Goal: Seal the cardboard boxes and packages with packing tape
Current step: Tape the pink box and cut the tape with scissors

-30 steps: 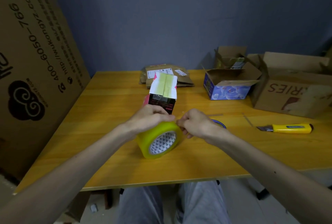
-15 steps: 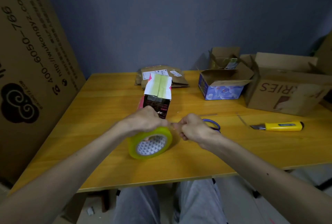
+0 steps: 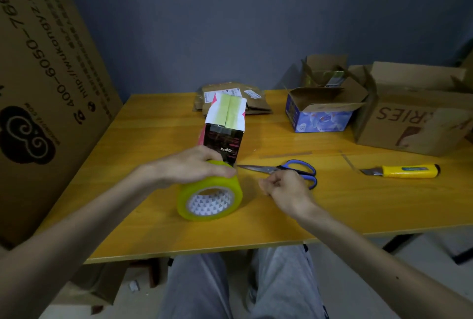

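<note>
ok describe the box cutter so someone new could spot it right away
On the yellow wooden table, look to the right side, in front of the big brown cardboard box. The box cutter lies flat there, right of the blue-handled scissors; only it has a bright yellow body.

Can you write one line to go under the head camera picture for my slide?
Left hand holds a yellow tape roll on the table; right hand pinched beside the scissors.

Bare forearms (image 3: 84, 218), no sleeves, light grey trousers (image 3: 281, 283)

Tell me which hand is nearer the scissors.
Right. The right hand sits just in front of the scissors, by the handles; the left hand rests on the tape roll, left of the blade tips.
</note>
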